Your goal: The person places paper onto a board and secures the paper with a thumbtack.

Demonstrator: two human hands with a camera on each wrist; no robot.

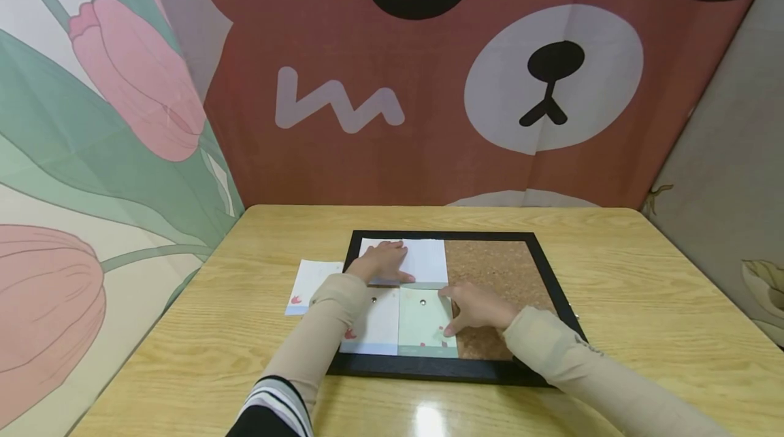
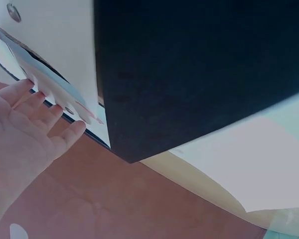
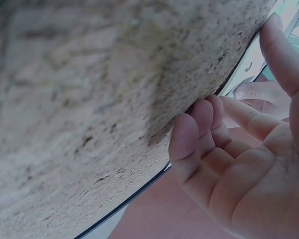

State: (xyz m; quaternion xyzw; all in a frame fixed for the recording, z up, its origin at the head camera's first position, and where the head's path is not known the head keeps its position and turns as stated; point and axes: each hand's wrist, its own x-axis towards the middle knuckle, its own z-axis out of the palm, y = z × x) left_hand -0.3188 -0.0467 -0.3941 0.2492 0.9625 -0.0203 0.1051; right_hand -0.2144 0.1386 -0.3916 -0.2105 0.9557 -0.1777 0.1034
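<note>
A black-framed cork board (image 1: 444, 372) lies on the table, its left part covered with note sheets. My left hand (image 1: 384, 261) rests with spread fingers on the upper left white sheet (image 1: 369, 244); the left wrist view shows those fingers (image 2: 65, 137) extended against the paper. To the right of it is another white sheet (image 1: 430, 260). Below, a white sheet (image 1: 381, 328) and a pale green sheet (image 1: 422, 329) each bear a silver pushpin (image 1: 422, 302). My right hand (image 1: 480, 306) touches the green sheet's right side with thumb and index finger, other fingertips (image 3: 183, 134) on the cork.
A loose white sheet (image 1: 311, 280) with a red print lies left of the board, partly at its frame. Small shiny bits (image 1: 577, 316) sit by the board's right edge. The wooden table (image 1: 661, 328) meets a printed cloth backdrop (image 1: 367, 171) behind.
</note>
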